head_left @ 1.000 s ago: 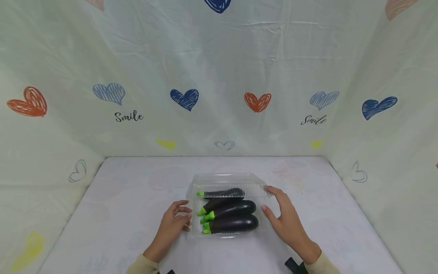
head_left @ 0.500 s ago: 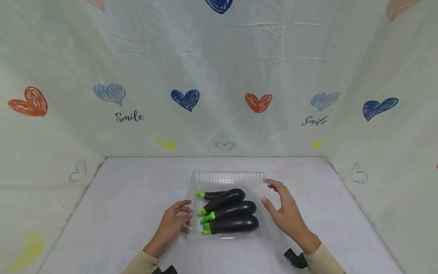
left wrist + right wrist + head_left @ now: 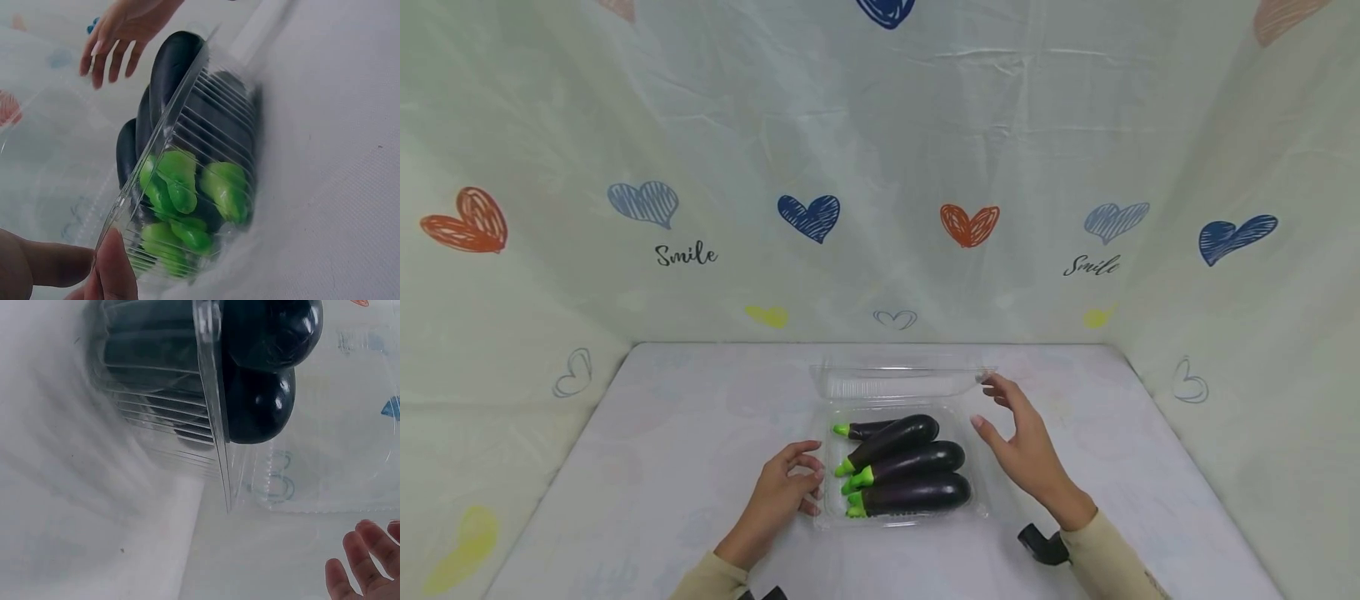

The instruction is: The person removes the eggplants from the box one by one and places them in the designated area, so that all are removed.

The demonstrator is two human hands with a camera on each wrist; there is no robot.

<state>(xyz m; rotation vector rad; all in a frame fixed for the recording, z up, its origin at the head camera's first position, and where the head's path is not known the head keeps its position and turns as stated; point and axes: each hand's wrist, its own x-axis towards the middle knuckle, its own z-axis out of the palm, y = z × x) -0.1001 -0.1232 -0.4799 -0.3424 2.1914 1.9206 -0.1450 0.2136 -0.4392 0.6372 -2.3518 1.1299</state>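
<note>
A clear plastic clamshell container [image 3: 898, 522] stands on the table, its hinged lid [image 3: 887, 385] swung up at the far side. Several dark eggplants [image 3: 917, 493] with green stems lie in the base, stems to the left. My left hand [image 3: 775, 492] pinches the base's left rim between thumb and fingers, as the left wrist view shows with the fingers [image 3: 115, 265] at the rim. Beside the lid's right edge is my right hand [image 3: 1030, 450], its fingers spread and loosely bent; the fingertips are at that edge, apparently touching it. The right wrist view shows its fingers [image 3: 362, 562] spread apart.
The white table [image 3: 700, 400] extends around the container. A pale cloth backdrop [image 3: 880, 275] printed with hearts and "Smile" hangs behind and at both sides. A black strap piece [image 3: 1042, 546] is at the right wrist.
The lid has swung up and away from over the eggplants toward the far side. My right hand has moved farther back with its edge. The left hand has stayed at the left rim.
</note>
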